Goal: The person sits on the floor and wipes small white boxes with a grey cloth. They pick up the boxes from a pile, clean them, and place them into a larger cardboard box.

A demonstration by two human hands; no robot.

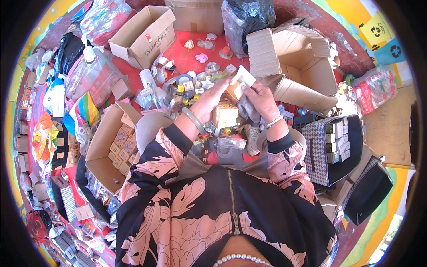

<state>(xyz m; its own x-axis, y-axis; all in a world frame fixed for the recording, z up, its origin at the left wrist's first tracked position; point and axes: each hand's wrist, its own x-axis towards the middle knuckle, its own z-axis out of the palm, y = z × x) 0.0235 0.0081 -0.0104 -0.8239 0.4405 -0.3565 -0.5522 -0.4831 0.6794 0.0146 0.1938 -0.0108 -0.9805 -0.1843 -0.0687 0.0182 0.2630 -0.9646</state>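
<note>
Both hands, left hand (209,103) and right hand (260,101), grasp 1 small white carton (241,79), half-folded, above the cluttered red surface (187,46); many loose bottles (189,86) lie unpacked, while the left box (106,147) holds some packed cartons.

Both hands up over the clutter: left hand (209,101) and right hand (262,100) grip a small white box (242,79) together; open cardboard box (296,66) just behind.

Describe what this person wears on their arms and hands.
Both arms wear pink sleeves with a black leaf pattern and dark cuffs. The left hand has a pale green bangle at its wrist; the right hand has a thin silver bracelet. No gloves.
</note>
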